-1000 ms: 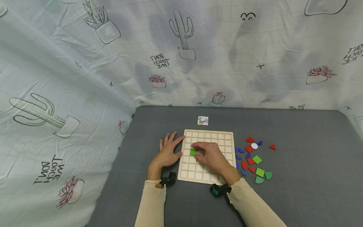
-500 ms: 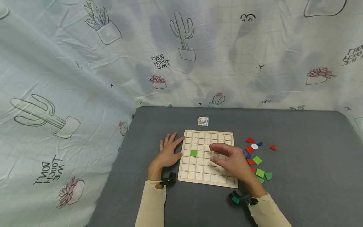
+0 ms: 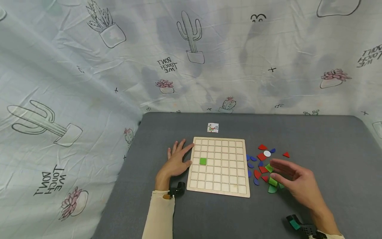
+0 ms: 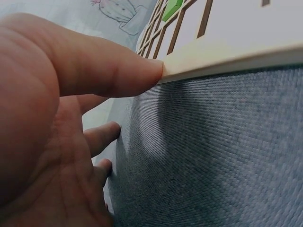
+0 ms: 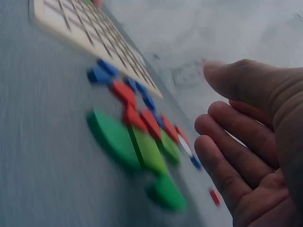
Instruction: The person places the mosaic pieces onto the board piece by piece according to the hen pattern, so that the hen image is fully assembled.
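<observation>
A wooden grid board (image 3: 218,192) lies on the grey table, with one green square tile (image 3: 203,161) set in a cell toward its left side. My left hand (image 3: 175,162) rests at the board's left edge, fingers spread; in the left wrist view its thumb (image 4: 118,71) touches the board's side. Over the loose pieces right of the board hovers my right hand (image 3: 298,182), fingers loosely bent and thumb apart, with nothing between them. Beneath it are lime square tiles (image 3: 273,182) and green quarter-round pieces (image 5: 113,139), partly hidden by the fingers in the head view.
Several red pieces (image 3: 257,174), blue pieces (image 3: 256,182) and a white disc (image 3: 267,153) lie scattered right of the board. A small printed pattern card (image 3: 213,127) lies behind it. A patterned cloth (image 3: 226,59) hangs behind the table.
My right hand has let go of the green square tile on the board and moved right, across the board to the loose pieces. My left hand has stayed put.
</observation>
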A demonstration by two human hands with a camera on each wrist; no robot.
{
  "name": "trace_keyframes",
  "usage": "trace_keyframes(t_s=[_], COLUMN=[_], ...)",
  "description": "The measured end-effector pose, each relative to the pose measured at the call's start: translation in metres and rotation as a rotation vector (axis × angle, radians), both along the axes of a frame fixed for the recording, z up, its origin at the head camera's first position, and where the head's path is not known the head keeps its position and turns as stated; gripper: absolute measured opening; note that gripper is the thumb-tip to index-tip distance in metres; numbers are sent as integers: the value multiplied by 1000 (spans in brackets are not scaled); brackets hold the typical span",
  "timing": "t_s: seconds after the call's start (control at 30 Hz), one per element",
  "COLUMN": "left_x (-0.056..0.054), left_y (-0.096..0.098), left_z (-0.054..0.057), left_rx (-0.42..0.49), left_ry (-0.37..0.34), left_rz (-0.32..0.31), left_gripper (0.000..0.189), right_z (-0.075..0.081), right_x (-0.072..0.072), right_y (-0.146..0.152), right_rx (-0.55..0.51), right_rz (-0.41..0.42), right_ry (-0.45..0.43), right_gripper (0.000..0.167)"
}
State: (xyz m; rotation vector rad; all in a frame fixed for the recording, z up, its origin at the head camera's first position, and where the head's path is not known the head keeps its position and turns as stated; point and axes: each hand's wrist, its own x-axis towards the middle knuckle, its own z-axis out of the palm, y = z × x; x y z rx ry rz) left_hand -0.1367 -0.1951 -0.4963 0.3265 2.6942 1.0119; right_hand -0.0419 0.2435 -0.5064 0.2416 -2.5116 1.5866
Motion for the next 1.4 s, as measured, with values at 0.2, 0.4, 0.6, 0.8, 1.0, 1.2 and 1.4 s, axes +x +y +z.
trace_keyframes(t_s=[0.2,0.4,0.6,0.8,1.0,1.2,1.4], left_x=[-1,-2,-2,-2,-2,-3,-3], left_y=[-1,-1,-1,-2,-2,-1,-3], left_z=[-2,-5,-7,-7,-7,-8,-13], left_rx=[11,10,13,18,11,15,62], left_ry=[-6,-3,0,0,2,13,35], left_rz=[-5,-1,7,8,-15,-14,-15], left_gripper=[71,71,71,71,70,70,71], right_z=[-6,-10,-12,-13,-14,-12,-8], right_x=[14,12,-9,-39,-60,-73,-73], right_y=[24,29,24,19,17,12,8], right_rx=[4,57,135,221,290,368,451], right_rz=[-79,-106,-87,-70,-75,-64,-53], right_ry=[-6,-16,-19,-1,-7,28,85], right_gripper=[52,50,45,41,44,43,39])
